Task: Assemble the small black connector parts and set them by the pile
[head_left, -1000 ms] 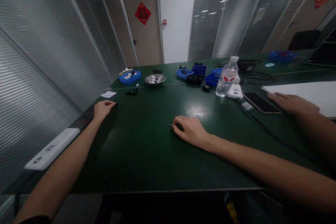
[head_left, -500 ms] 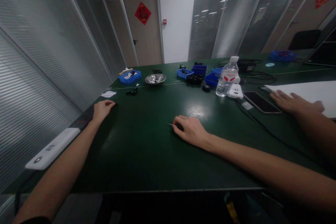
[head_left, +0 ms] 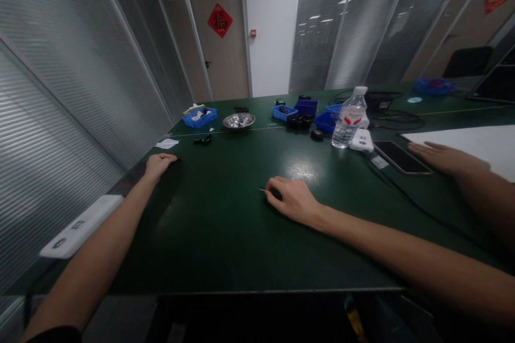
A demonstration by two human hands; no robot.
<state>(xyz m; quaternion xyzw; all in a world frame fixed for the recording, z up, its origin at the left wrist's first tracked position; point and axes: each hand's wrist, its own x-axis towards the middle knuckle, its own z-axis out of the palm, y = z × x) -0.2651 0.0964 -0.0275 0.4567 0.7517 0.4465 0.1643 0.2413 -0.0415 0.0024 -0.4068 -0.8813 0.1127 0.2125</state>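
My left hand (head_left: 157,166) rests at the left side of the dark green table (head_left: 217,225), fingers pinched together. A small black piece (head_left: 178,159) shows at its fingertips, too small to name. Nearer the middle, my right hand (head_left: 293,199) lies on its side with thumb and forefinger closed in a pinch. From them pokes a thin pale needle-like piece (head_left: 261,189), pointing left. Beyond the left hand are a black part (head_left: 203,140) and a white paper slip (head_left: 167,143).
A steel bowl (head_left: 238,122) and blue trays (head_left: 200,117) stand farther back. On the right are a water bottle (head_left: 349,119), a phone (head_left: 402,157), cables and another person's hand (head_left: 446,159) beside white paper (head_left: 475,142). A white power bank-like box (head_left: 82,225) sits by my left forearm.
My left hand has turned slightly, and the black piece shows a little more at its fingertips. The other person's hand has shifted slightly left. My right hand stays in place.
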